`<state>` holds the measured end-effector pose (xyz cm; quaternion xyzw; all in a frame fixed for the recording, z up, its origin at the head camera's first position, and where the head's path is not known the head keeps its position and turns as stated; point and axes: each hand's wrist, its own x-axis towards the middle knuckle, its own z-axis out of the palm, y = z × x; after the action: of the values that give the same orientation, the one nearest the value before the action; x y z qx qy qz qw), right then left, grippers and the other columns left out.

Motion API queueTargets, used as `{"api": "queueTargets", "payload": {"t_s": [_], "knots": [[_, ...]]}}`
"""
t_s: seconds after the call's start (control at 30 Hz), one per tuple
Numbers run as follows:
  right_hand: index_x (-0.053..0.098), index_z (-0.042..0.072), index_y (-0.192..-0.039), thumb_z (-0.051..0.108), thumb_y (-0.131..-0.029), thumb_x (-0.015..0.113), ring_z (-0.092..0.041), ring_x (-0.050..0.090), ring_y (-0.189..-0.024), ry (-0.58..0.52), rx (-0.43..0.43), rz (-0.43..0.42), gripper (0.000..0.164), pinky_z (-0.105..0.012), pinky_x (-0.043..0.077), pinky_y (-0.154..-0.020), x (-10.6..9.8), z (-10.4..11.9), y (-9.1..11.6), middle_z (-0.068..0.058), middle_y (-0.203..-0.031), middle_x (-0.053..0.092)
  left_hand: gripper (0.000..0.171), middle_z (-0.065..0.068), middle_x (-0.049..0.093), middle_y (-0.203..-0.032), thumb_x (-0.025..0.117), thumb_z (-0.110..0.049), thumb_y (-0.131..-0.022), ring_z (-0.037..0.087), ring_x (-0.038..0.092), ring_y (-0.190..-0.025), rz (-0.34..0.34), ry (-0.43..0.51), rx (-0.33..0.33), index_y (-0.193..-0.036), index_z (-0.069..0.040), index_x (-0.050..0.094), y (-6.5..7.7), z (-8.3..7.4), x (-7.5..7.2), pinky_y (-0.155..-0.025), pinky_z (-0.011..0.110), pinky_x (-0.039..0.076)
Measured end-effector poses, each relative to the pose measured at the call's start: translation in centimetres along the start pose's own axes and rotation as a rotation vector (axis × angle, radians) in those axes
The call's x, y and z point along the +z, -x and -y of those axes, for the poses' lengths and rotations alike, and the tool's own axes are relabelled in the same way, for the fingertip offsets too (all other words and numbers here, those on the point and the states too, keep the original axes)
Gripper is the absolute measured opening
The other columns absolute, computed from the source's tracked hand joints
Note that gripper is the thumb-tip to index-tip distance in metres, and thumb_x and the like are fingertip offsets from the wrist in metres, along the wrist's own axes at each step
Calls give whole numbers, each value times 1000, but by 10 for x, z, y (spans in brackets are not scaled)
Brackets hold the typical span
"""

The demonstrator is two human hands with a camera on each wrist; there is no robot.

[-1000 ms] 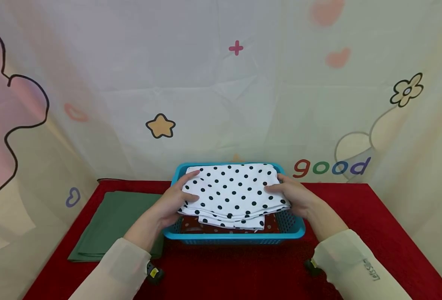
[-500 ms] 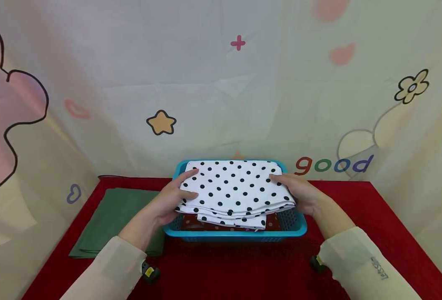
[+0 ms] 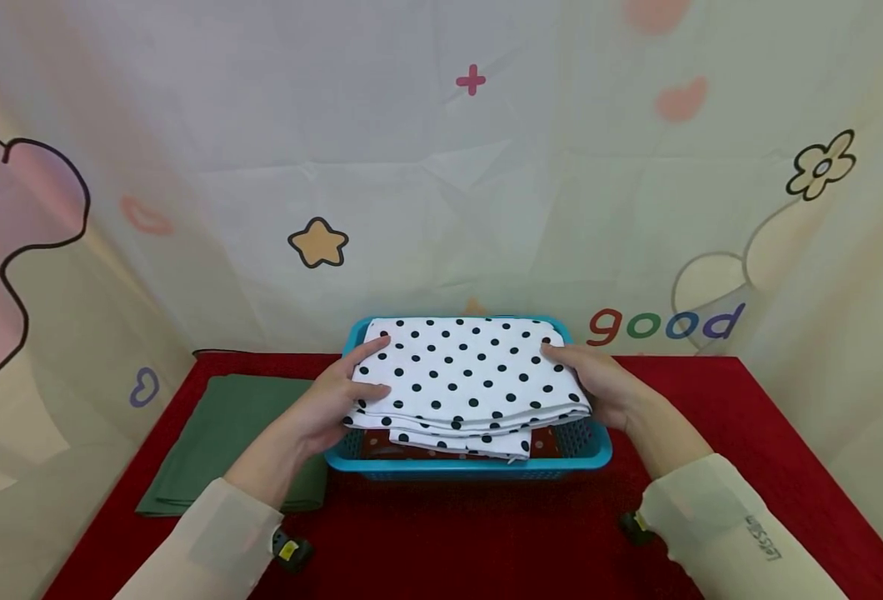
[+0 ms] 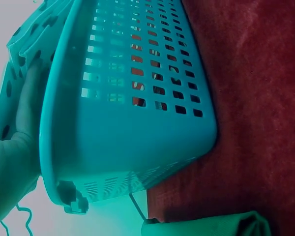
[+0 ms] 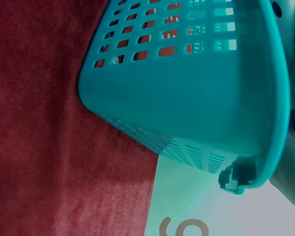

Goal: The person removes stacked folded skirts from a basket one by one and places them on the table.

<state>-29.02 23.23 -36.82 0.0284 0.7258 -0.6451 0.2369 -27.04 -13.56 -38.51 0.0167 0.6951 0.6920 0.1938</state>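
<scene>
While your left hand (image 3: 326, 408) and right hand (image 3: 602, 385), both partly closed, grip opposite sides of the folded white fabric with black dots (image 3: 464, 367), held over the blue perforated plastic basket (image 3: 479, 469), its near edge spreads slightly wider than a second ago, suggesting you are straightening it; reddish-brown dotted fabric (image 3: 544, 443) lies beneath, inside the basket.

Smooth plastic basket (image 3: 449, 469), matt dotted cloth (image 3: 462, 367)
</scene>
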Motion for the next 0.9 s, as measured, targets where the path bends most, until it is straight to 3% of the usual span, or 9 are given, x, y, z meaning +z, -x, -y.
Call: {"api": "queueTargets", "payload": {"t_s": [0.47, 0.73, 0.9], "knots": [[28, 7, -161, 35, -106, 58, -18, 75, -106, 37, -36, 22, 69, -34, 61, -96, 2, 1, 18, -5, -124, 71, 79, 14, 39, -158, 61, -7, -101, 15, 71, -107, 45, 12, 24, -165, -34, 25, 21, -3, 2, -89, 26, 60], [20, 14, -165, 31, -105, 59, -19, 73, -109, 45, -51, 29, 73, -39, 60, -98, 6, -2, 31, -14, -139, 61, 90, 15, 31, -161, 62, -1, -98, 16, 69, -108, 80, 51, 53, -166, -37, 15, 36, -2, 2, -89, 29, 61], [17, 18, -166, 27, -105, 59, -22, 72, -110, 48, -70, 43, 75, -40, 61, -97, 8, -5, 35, -18, -144, 57, 98, 18, 34, -161, 64, 2, -95, 20, 72, -109, 113, 95, 66, -166, -42, 12, 43, 0, 0, -91, 34, 62]]}}
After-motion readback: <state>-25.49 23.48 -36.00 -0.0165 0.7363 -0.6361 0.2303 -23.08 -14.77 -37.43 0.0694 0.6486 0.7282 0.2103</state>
